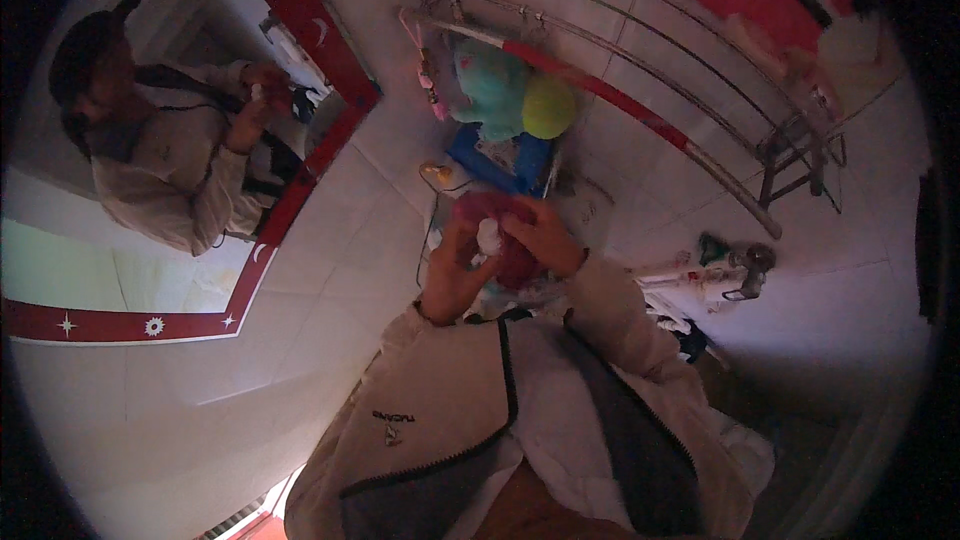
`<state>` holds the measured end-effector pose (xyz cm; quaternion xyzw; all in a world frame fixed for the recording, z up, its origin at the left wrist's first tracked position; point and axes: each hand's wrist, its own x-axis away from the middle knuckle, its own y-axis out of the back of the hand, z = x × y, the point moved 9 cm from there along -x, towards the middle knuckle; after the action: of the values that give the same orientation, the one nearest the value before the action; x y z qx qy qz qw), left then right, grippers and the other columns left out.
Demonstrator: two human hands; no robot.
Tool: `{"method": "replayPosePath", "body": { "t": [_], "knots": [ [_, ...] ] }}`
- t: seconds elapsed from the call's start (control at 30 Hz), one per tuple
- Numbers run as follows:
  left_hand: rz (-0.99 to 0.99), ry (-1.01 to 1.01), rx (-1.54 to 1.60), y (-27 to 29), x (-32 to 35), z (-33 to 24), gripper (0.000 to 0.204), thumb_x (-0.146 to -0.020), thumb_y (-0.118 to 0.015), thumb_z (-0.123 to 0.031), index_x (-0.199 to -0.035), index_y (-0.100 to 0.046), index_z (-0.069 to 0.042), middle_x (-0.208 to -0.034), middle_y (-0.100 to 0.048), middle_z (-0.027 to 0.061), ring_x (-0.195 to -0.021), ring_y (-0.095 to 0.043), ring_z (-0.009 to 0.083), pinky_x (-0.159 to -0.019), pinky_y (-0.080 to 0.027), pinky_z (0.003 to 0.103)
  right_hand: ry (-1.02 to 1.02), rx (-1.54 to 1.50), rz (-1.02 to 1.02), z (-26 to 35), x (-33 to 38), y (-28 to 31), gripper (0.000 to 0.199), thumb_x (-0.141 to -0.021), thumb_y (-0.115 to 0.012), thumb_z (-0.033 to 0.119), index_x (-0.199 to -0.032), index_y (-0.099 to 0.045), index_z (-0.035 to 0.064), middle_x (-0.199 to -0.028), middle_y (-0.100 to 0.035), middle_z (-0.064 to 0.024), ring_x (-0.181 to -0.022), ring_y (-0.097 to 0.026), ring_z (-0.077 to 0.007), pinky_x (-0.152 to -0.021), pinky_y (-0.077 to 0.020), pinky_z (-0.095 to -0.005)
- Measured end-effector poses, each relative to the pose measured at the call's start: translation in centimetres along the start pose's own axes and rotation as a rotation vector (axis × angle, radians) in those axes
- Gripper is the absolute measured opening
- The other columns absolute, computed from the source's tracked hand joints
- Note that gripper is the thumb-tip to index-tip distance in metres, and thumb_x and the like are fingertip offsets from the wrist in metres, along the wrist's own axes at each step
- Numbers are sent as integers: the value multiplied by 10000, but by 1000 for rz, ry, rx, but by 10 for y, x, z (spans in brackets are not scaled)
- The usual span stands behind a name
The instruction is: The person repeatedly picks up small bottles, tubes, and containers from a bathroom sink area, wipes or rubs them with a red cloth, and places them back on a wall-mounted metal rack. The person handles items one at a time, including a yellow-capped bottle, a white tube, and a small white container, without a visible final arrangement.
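- A small white lump (488,236) is held up close to the chest, between both hands.
- The left hand (455,265) is seen below and to the left of the lump, with its fingers (470,260) curled around it.
- The right hand (545,235) is seen on the other side, with its fingers (515,225) pinched on the lump.
- A dark red cloth (510,265) is bunched under and behind the hands.
- A metal rack (640,70) is fixed to the white tiled wall (330,270) above.
- A teal and yellow soft toy (510,95) is hung from the rack.
- A red-framed mirror (270,230) is seen on the left, with the person shown in it.
- A tap (745,265) is seen on the right.
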<state>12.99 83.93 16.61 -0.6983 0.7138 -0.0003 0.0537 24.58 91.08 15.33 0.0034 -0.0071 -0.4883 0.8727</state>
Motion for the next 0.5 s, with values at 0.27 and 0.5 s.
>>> {"method": "replayPosePath", "body": {
  "t": [0.27, 0.5],
  "knots": [
    [-96, 30, 189, 7, -4, 7, 462, -830, -709, -33, -1222, -465, -20, -1160, -604, 111, -1080, -581, 176, -932, -471, 335, 17, -55, -150, 30, -5, 11, 256, -916, -591, 134, -1155, -621, 47, -1089, -658, -91, -970, -623, -155, -870, -496, -293],
    [-220, -21, -55, 17, -15, -2, 381, -835, -711, -91, -1156, -518, -18, -1136, -604, 101, -1060, -579, 177, -914, -462, 328, 435, 483, -328, 73, 35, -17, 236, -869, -641, 149, -1093, -652, 77, -1063, -627, -130, -960, -627, -271, -801, -512, -340]
  ]
}}
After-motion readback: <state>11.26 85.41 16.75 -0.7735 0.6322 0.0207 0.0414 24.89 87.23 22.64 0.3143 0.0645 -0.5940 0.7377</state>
